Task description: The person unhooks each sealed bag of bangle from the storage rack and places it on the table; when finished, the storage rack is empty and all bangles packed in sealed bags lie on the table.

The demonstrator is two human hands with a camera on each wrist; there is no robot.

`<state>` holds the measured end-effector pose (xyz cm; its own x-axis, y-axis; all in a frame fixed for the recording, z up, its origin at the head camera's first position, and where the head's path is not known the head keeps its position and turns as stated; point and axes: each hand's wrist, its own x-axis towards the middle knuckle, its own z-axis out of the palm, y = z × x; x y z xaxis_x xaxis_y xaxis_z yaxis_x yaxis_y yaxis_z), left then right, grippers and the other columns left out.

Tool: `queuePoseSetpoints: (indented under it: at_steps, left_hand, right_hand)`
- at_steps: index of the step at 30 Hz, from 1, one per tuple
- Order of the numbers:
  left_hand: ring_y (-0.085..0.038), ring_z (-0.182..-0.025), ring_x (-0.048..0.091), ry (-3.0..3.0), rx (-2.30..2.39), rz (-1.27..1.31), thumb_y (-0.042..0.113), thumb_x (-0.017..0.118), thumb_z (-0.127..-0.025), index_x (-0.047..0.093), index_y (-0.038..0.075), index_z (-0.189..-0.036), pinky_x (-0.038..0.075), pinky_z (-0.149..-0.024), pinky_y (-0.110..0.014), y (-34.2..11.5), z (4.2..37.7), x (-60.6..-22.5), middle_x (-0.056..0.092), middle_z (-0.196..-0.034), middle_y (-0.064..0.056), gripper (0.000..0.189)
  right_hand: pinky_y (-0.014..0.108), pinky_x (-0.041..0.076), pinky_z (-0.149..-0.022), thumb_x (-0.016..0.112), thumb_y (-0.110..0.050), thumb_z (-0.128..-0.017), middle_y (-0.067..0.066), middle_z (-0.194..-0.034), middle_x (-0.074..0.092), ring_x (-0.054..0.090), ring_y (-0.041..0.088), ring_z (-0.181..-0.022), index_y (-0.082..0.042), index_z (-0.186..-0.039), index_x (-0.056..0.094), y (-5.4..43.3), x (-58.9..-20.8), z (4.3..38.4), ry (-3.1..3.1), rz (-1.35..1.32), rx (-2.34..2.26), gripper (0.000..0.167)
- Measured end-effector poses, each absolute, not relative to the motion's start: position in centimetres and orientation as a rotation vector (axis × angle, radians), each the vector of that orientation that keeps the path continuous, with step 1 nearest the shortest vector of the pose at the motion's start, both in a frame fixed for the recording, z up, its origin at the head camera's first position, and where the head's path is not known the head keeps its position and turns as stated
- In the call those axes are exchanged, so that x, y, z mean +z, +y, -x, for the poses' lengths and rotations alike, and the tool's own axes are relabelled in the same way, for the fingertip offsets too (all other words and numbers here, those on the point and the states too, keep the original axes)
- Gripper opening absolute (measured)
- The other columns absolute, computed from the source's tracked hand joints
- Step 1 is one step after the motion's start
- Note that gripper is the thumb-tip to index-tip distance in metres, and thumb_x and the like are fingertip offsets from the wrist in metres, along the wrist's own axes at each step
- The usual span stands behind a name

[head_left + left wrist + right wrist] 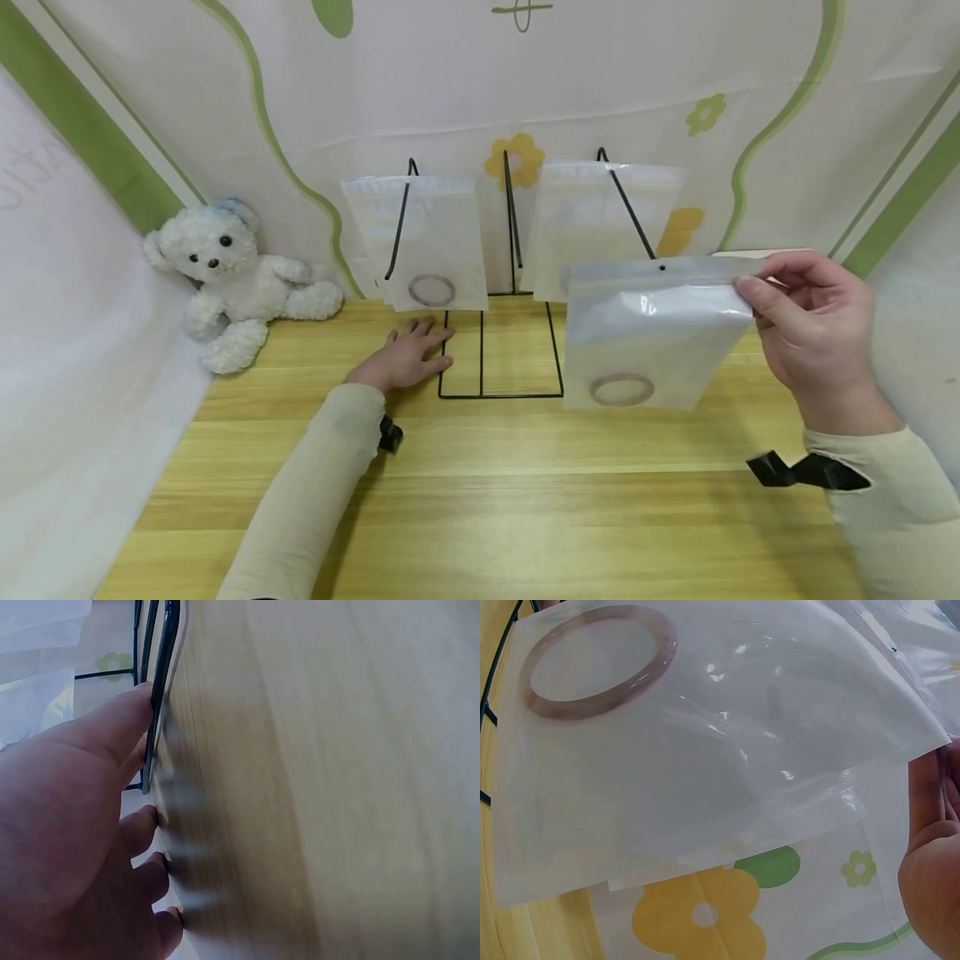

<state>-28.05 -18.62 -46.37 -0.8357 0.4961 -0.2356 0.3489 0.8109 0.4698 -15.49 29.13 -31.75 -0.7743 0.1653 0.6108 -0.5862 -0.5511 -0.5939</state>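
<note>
My right hand (817,325) pinches the top right corner of a clear zip bag (652,333) between thumb and fingers. A pinkish bangle (667,645) lies in the bag's lower corner. The bag's small punched hole is right at the front tip of a black wire hook (628,204) on the display rack (501,397). On the wooden table at the rack's left side rests my left hand (405,354), fingers spread, with its thumb (124,720) against the base wire.
Another bag (442,225) with a bangle hangs on the left hook, and a further bag (570,217) hangs behind on the right hook. The middle prong (512,208) carries nothing. A white teddy bear (240,283) sits at the left by the patterned cloth (420,75).
</note>
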Motion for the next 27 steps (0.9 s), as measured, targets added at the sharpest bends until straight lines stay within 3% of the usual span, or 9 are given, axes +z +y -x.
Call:
queuePoseSetpoints:
  at_steps: [8,14,18,27]
  left_hand:
    - [-0.041,-0.17,0.001,2.665,0.567,-0.651,0.075,0.049,-0.104,0.033,0.037,-0.17,0.001,-0.131,-0.073,-19.2,29.1,-47.8,0.009,-0.184,-0.011,0.079]
    - [-0.049,-0.168,0.001,2.649,0.55,-0.651,0.058,0.053,-0.111,0.034,0.025,-0.172,0.001,-0.13,-0.076,-18.1,27.0,-44.8,0.009,-0.182,-0.021,0.072]
    - [-0.05,-0.168,0.002,2.648,0.531,-0.643,0.051,0.052,-0.113,0.033,0.023,-0.172,0.002,-0.13,-0.075,-17.7,26.4,-43.7,0.009,-0.182,-0.021,0.068]
    - [-0.052,-0.167,0.004,2.655,0.581,-0.682,0.066,0.05,-0.108,0.035,0.028,-0.171,0.001,-0.128,-0.079,-18.7,28.0,-46.2,0.011,-0.182,-0.02,0.075]
  right_hand:
    - [0.03,0.063,-0.063,0.045,0.043,-0.086,0.031,-0.085,0.074,0.076,0.03,-0.07,0.034,-0.097,0.059,29.5,-31.7,14.9,-1.134,-0.722,2.322,0.021]
    - [0.031,0.064,-0.065,0.049,0.041,-0.087,0.031,-0.088,0.075,0.076,0.03,-0.073,0.033,-0.098,0.059,30.3,-32.1,14.0,-1.168,-0.688,2.32,0.016]
    - [0.032,0.066,-0.068,0.047,0.04,-0.088,0.031,-0.09,0.076,0.077,0.03,-0.076,0.032,-0.097,0.058,31.0,-32.5,13.2,-1.199,-0.648,2.318,0.017]
    - [0.033,0.066,-0.065,0.042,0.04,-0.09,0.031,-0.087,0.075,0.078,0.03,-0.074,0.031,-0.097,0.058,33.1,-33.9,10.8,-1.227,-0.555,2.335,0.02]
